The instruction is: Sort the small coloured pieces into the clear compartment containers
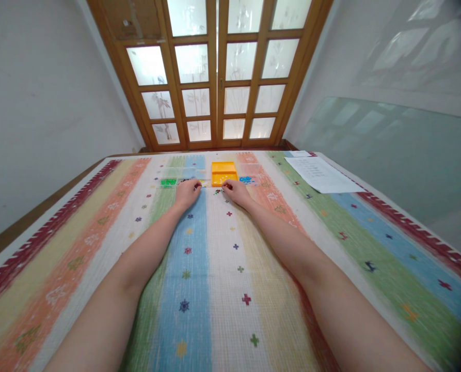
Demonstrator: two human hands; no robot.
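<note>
My left hand (188, 194) is above the cloth with thumb and fingers pinched together; whatever is between them is too small to make out. Across from it, my right hand (236, 192) is also closed in a pinch, at the front right corner of an open yellow box (224, 173) with small white pieces inside. A few small mixed-colour pieces (217, 192) lie on the cloth beside the right fingertips. Green bead-like pieces (169, 182) sit in a clear case left of my left hand, which partly hides dark pieces (184, 181). Blue pieces (246, 180) are right of the yellow box.
A striped tablecloth (187, 325) covers the table. White printed sheets (322, 174) lie at the back right. A glass panel (393, 139) leans along the right wall, and wooden doors with glass panes (218, 93) stand beyond the far edge.
</note>
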